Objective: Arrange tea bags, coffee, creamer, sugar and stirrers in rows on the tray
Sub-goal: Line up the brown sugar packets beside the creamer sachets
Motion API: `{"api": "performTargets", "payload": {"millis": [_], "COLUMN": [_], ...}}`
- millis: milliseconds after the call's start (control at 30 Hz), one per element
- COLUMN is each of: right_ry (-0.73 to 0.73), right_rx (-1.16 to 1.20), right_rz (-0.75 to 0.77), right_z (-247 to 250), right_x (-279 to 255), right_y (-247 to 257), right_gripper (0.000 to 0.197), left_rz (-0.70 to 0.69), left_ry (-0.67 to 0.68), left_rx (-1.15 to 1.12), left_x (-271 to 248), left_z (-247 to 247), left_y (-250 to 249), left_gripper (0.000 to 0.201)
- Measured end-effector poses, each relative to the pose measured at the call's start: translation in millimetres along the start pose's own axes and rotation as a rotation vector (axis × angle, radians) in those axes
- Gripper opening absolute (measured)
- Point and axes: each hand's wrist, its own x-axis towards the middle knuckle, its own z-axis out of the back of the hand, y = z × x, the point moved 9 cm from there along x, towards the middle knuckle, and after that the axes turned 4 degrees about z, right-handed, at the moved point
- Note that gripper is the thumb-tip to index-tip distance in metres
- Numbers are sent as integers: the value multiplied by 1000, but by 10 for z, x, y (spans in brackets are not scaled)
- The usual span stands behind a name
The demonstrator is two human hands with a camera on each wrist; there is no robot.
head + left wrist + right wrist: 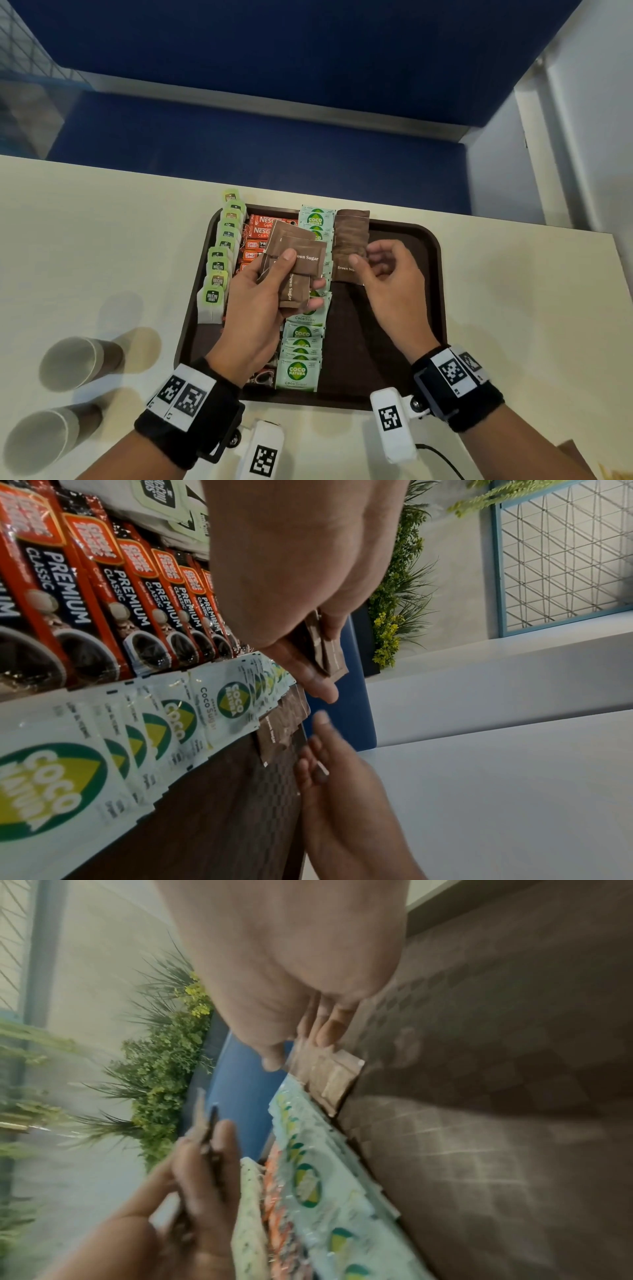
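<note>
A dark brown tray (414, 308) holds rows running front to back: green tea bags (219, 260) at its left edge, orange coffee sticks (263, 233), and green-white coco sugar sachets (301, 342). A short row of brown sugar sachets (350, 236) lies at the far right of these. My left hand (303, 274) holds a fan of several brown sugar sachets (301, 250) above the coffee and coco rows, thumb on top. My right hand (364, 262) hovers at the near end of the brown sugar row with loosely curled fingers and holds nothing. The right wrist view shows its fingertips (325, 1034) just over that row (337, 1074).
Two paper cups (78, 359) (44, 442) lie on their sides on the cream table (531, 308), left of the tray. Behind the table stands a blue partition (308, 85). The tray's right half is bare brown surface. A black cable (442, 459) runs near the front edge.
</note>
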Motion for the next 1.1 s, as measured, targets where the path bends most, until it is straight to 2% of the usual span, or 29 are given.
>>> {"api": "performTargets", "payload": {"millis": [100,200,300,467,567,700,867,1100], "right_ry": [219,293,276,198,149,174,115,61], "right_rx": [181,246,303,328,158,-49,-167,-150], "right_rz": [-57,-98,-138,-201,-179,-114,-46,-41], "right_z": [-212,-306,-254,-9,84,38,30,-5], "right_x": [-148,-212,-185,-103,-68,-74,-75,-81], "right_y": [242,331,240,-34,-226,-401,-389,-388], "right_gripper": [36,30,19,13,9,10,20,41], "left_rz": [14,43,36,20,16,6,14,24], "left_ry": [10,21,8,-14,-22,-14,-9,-8], "left_rx": [6,15,23,25,20,17,17,15], "left_x": [-7,-25,-27,-10,-4,1,-3,-7], "left_z": [-52,-103,-96,4,47,55,43,46], "left_y": [65,154,171,100,61,41,67,82], "left_gripper": [23,23,25,28,30,29,30,29]}}
